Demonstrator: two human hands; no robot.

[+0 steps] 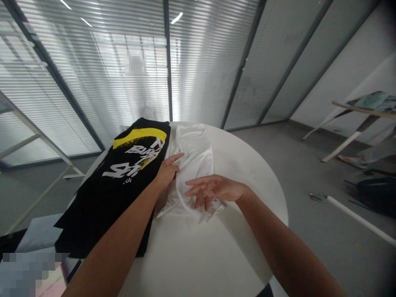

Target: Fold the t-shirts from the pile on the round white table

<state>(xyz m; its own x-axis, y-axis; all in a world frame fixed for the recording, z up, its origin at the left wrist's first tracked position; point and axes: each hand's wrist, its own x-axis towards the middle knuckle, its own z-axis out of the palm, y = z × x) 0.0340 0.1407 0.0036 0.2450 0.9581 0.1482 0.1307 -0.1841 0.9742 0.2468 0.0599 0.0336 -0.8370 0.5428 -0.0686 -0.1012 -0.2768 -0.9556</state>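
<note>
While I watched from the head view, the white garment (194,161) lay folded narrow on the round table (247,165), touching the black printed shirt (117,181). Left hand (168,169) pressed flat on it; right hand (216,189) hovered, fingers spread, gripping nothing (apparently). Lower edge remained rumpled, unfinished.

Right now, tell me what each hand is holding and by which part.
Nothing is gripped. The left hand rests flat, fingers extended, on the white garment near its left edge. The right hand hovers open-fingered over its near end.
</note>
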